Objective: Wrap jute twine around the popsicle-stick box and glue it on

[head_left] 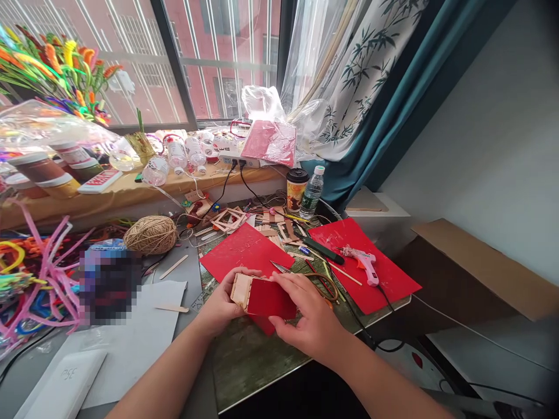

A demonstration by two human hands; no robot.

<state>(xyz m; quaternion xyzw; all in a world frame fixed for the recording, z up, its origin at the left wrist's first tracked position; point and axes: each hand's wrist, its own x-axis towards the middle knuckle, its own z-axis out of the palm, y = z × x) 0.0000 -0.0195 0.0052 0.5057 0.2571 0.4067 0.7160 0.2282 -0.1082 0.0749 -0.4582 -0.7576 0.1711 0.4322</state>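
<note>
Between my two hands is a small wooden box with a piece of red paper lying over its side. My left hand is closed round the box's wooden end. With thumb below and fingers on top, my right hand grips the red-covered end. Just beyond the hands lie scissors with brownish handles, partly hidden by my right hand. A red sheet spreads on the table behind the box. Over to the right, a pink glue gun rests on another red sheet.
Loose craft sticks are scattered at the back, near a paper cup and a water bottle. A twine ball, pink pipe cleaners and a white power bank are on the left. The glue gun's cord crosses the table's right edge.
</note>
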